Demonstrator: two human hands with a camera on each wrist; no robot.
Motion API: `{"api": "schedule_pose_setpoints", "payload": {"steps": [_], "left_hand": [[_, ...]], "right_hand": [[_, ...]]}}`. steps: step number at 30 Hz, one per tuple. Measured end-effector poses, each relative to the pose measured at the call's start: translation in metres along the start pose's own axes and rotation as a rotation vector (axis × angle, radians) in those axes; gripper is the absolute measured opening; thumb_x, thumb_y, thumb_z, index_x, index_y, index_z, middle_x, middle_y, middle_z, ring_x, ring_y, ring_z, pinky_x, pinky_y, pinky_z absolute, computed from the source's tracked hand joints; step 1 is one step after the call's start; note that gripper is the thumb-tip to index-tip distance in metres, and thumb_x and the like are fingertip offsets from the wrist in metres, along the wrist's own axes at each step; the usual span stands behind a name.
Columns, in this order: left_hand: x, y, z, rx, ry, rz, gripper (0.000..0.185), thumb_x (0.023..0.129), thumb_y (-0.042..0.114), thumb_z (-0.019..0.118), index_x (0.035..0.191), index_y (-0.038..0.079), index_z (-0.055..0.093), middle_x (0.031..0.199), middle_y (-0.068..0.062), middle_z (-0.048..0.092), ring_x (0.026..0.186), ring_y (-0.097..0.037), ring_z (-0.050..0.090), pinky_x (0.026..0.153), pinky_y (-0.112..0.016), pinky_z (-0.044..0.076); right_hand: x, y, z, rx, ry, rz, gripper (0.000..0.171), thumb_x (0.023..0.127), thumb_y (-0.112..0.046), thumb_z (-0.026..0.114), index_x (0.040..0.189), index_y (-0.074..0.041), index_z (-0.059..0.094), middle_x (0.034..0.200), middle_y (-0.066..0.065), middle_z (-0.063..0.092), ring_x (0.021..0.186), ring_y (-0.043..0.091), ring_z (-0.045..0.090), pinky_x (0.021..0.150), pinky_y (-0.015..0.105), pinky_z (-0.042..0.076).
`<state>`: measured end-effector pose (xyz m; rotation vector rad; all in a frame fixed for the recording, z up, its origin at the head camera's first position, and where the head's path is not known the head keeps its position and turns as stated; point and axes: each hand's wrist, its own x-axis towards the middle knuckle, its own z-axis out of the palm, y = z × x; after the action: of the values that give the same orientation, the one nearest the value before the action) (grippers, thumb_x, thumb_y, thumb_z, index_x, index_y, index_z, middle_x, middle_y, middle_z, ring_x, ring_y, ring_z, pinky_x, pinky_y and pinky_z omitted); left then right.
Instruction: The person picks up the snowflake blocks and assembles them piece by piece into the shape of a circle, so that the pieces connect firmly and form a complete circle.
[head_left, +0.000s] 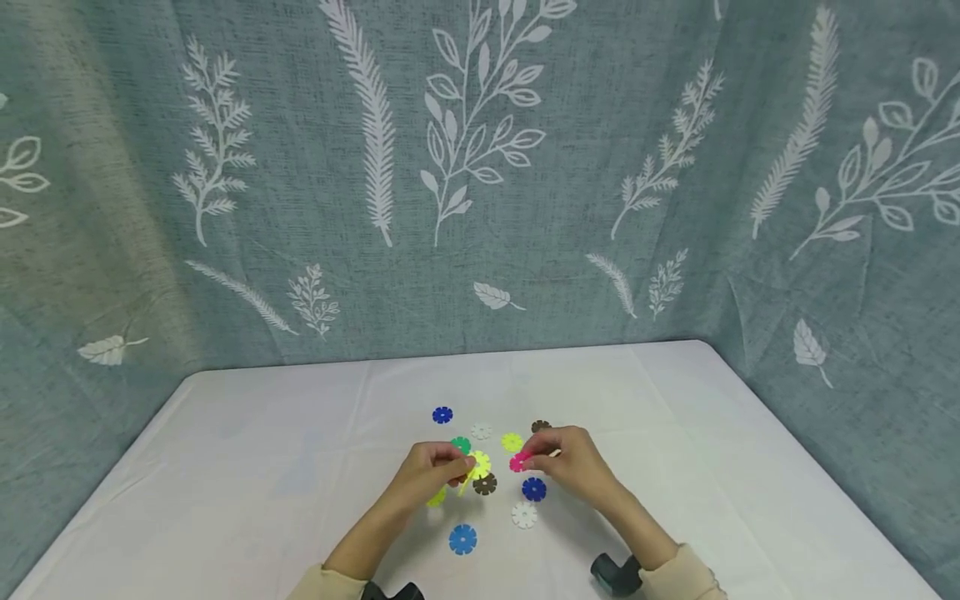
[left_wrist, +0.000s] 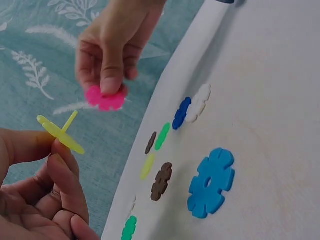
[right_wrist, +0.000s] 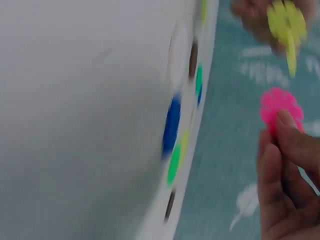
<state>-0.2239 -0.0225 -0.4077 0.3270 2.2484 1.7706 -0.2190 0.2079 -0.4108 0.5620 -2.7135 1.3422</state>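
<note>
My left hand [head_left: 431,477] pinches two yellow notched discs [left_wrist: 64,136] joined crosswise, one slotted into the other. Between thumb and fingertips of my right hand [head_left: 576,460] is a pink notched disc [right_wrist: 281,106], held by its edge. In the head view the two hands face each other above the table, the pink disc a short way right of the yellow pair. Beneath them lie loose discs: a brown one [head_left: 485,484], a dark blue one [head_left: 534,489] and a green one [head_left: 461,444] partly hidden behind the left hand.
More flat discs lie around on the white table [head_left: 262,467]: a light blue one [head_left: 462,539] nearest me, a white one [head_left: 524,515], a yellow one [head_left: 512,442] and a dark blue one [head_left: 442,415] farther back. A patterned curtain [head_left: 465,250] stands behind the table.
</note>
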Motion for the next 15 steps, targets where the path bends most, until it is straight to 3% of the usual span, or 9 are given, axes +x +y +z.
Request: {"api": "schedule_pose_setpoints", "payload": {"steps": [9, 15], "left_hand": [[-0.001, 0.003, 0.003, -0.011, 0.036, -0.048, 0.022, 0.086, 0.018, 0.061, 0.080, -0.003, 0.063, 0.067, 0.001, 0.059, 0.065, -0.013, 0.051, 0.065, -0.027, 0.045], [-0.002, 0.002, 0.000, -0.022, 0.052, -0.039, 0.023, 0.085, 0.017, 0.062, 0.076, -0.004, 0.062, 0.063, 0.001, 0.057, 0.063, -0.013, 0.050, 0.063, -0.027, 0.045]], "right_hand": [[0.006, -0.017, 0.024, -0.028, 0.100, -0.049, 0.005, 0.076, -0.013, 0.073, 0.079, -0.009, 0.071, 0.079, -0.004, 0.069, 0.070, 0.004, 0.056, 0.063, 0.019, 0.050], [0.008, -0.018, 0.029, 0.031, 0.087, -0.017, 0.007, 0.078, -0.015, 0.071, 0.080, -0.008, 0.069, 0.079, -0.002, 0.068, 0.071, 0.011, 0.061, 0.063, 0.019, 0.050]]}}
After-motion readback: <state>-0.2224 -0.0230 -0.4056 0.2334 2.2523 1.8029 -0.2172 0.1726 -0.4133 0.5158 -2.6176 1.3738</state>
